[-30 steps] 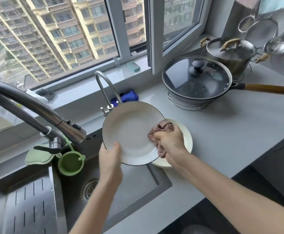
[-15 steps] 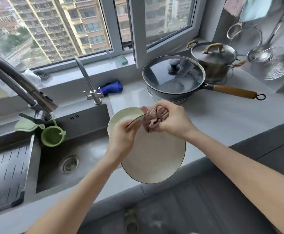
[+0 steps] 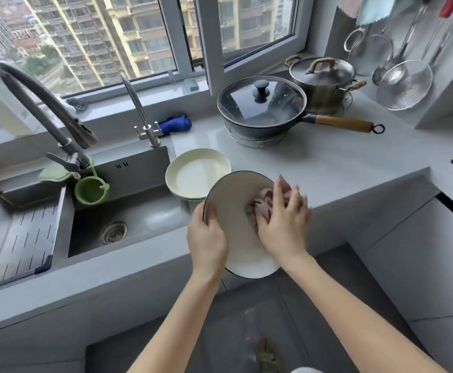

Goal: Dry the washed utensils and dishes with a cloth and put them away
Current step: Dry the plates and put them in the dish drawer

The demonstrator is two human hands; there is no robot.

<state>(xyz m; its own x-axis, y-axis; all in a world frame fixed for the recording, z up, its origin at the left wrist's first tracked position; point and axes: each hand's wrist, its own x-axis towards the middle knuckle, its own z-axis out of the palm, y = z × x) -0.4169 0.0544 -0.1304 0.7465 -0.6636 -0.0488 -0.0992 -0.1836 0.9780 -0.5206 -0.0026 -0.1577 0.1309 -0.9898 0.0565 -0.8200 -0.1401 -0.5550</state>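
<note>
Plate [image 3: 236, 195], dark-rimmed, held tilted in air just off front edge of counter [image 3: 327, 168]. Left hand [image 3: 206, 238] grips left rim, thumb on face. Right hand [image 3: 282, 227], fingers spread, presses bunched pink cloth [image 3: 264, 199] against plate face. Just behind: stack of pale dishes [image 3: 193, 173] on counter beside sink [image 3: 139, 211]. Further back: lidded pan [image 3: 260, 106], steel pot [image 3: 322, 76] behind it, strainer [image 3: 404, 88] at right wall. Green cup [image 3: 90, 191] at faucet base; blue rag [image 3: 175, 123] near back edge.
</note>
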